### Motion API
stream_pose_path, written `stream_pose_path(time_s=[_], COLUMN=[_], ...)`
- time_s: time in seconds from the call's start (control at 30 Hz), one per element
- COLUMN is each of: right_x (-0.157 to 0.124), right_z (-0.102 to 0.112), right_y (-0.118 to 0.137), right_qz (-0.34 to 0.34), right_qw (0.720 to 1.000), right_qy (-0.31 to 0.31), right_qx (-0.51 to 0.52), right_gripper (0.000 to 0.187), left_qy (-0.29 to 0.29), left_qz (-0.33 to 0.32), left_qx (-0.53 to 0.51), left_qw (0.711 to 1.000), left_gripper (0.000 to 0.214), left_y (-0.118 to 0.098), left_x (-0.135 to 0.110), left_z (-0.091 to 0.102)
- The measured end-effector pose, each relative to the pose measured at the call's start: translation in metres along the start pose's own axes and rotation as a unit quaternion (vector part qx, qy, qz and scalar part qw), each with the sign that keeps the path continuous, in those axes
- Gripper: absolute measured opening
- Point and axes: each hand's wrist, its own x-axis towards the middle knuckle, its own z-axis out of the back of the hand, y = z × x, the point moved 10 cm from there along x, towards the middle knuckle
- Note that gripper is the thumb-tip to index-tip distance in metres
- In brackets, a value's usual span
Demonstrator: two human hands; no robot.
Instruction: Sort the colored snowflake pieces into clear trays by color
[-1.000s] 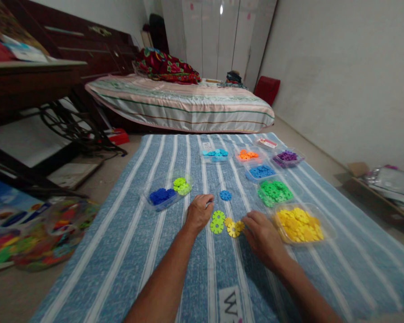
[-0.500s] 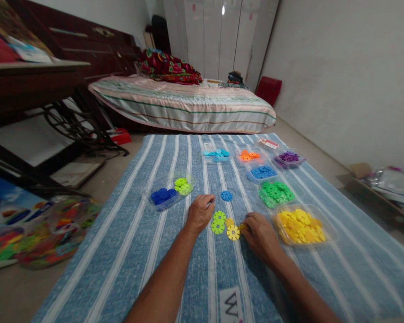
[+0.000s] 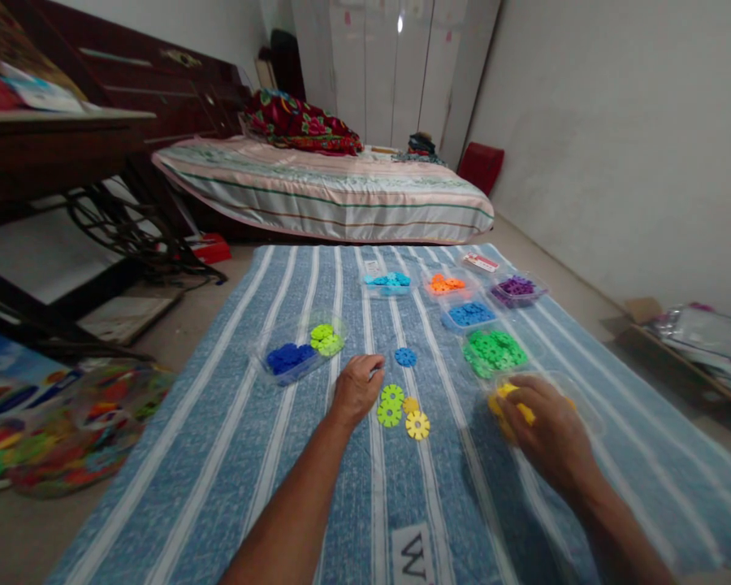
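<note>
The yellow discs [image 3: 500, 400] lie in a tub [image 3: 592, 410] right under the fingers of the right hand [image 3: 547, 426], on the worktop's right side; this hand is much the nearer. Its fingers are bent down among the discs, but whether they grip one I cannot tell. Being round, the discs have no long axis. The left hand [image 3: 358, 390] rests with fingers loosely curled, well apart from the tub; whether it holds anything is hidden. Just beside it, on its right, two lime discs [image 3: 391, 405] touch, with a loose yellow disc [image 3: 417, 425] close by and a blue disc [image 3: 405, 357] farther off. The worktop [image 3: 219, 455] wears a striped blue cloth, and other tubs of sorted colours stand around its far part. Beyond are a bed [image 3: 341, 195] and a pale wardrobe [image 3: 378, 73], with a bare wall [image 3: 615, 122] on the right
</note>
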Motion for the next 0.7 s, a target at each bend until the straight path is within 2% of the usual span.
stream_pose_path(time_s=[0.07, 0.17, 0.27, 0.37, 0.5, 0.6, 0.7], right_x=[-0.002, -0.007, -0.011, -0.01, -0.01, -0.016, -0.024], right_z=[0.011, 0.016, 0.02, 0.018, -0.001, -0.025, -0.048], right_y=[-0.023, -0.051, -0.059, -0.039, 0.011, 0.047, 0.071], right_qz=[-0.014, -0.039, -0.055, -0.026, 0.04, 0.066, 0.078], right_qw=[0.999, 0.993, 0.987, 0.994, 0.999, 0.997, 0.994], right_qy=[-0.009, 0.009, 0.004, -0.018, -0.029, -0.005, 0.034], right_qx=[-0.041, -0.11, -0.149, -0.104, -0.006, 0.043, 0.072], right_gripper=[0.032, 0.043, 0.047, 0.041, 0.026, 0.02, 0.019], left_qy=[-0.003, -0.005, -0.002, -0.001, -0.006, -0.001, 0.004], left_qz=[-0.002, -0.002, 0.0, 0.004, 0.008, 0.011, 0.014], left_qx=[-0.001, 0.001, 0.001, 0.002, 0.001, 0.002, 0.002], left_qw=[1.0, 1.0, 1.0, 1.0, 1.0, 1.0, 1.0], left_gripper=[0.021, 0.02, 0.02, 0.02, 0.021, 0.021, 0.021], left_y=[0.0, 0.0, -0.001, -0.001, -0.001, -0.001, -0.002], left_x=[0.0, 0.0, -0.001, -0.001, -0.001, -0.001, -0.002], left_z=[0.0, 0.0, 0.0, 0.0, 0.001, 0.001, 0.002])
